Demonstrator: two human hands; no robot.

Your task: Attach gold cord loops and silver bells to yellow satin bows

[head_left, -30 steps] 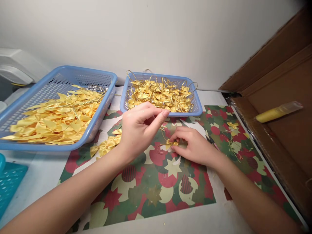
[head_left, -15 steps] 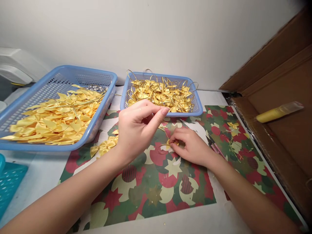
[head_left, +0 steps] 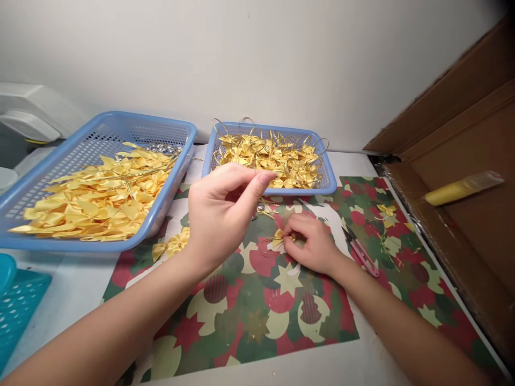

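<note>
We find the left hand (head_left: 217, 209) raised above the patterned sheet (head_left: 257, 300), thumb and forefinger pressed together; anything between them is too fine for us to make out. We note the right hand (head_left: 311, 244) lower down, pinching a yellow bow (head_left: 277, 236) between thumb and fingers, close to the sheet. A thin gold loop (head_left: 265, 239) extends from the bow on its left side.

Between the two hands we record a silver bead (head_left: 261, 207). Further yellow bows (head_left: 173, 244) lie beside the left wrist. Pink-handled snips (head_left: 364, 258) lie on the sheet, just beyond the right forearm.

At the back of the counter (head_left: 281, 370) we observe two blue baskets: the larger basket (head_left: 100, 245), on the left, bears a heap of loose bows (head_left: 96, 203) with silver pieces (head_left: 161, 148) in its far corner; the smaller basket (head_left: 301, 191) contains bows with gold loops (head_left: 277, 158). On the right, a yellow tube (head_left: 462, 188) is seen against brown cardboard (head_left: 442, 134).
</note>
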